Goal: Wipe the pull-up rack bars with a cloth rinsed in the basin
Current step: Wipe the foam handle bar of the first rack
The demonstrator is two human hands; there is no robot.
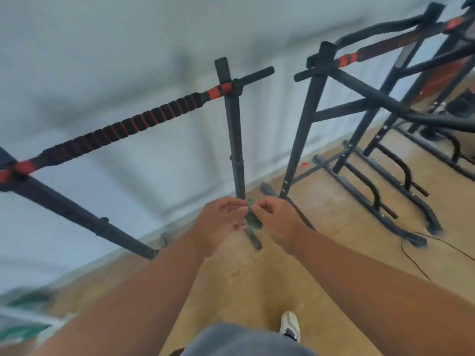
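A black pull-up rack stands in front of me, with a red-and-black padded top bar running from lower left to upper right and a dark upright post at its right end. Below that post, my left hand and my right hand meet around a small dark green cloth. Both pinch the cloth between their fingertips, just in front of the post's foot. The image is blurred, so the cloth's shape is unclear. No basin is visible.
A second black rack stands to the right, its floor rails spreading over the tan floor. A thin cable lies at right. White wall behind. Blurred green-and-white things sit at lower left. My shoe is below.
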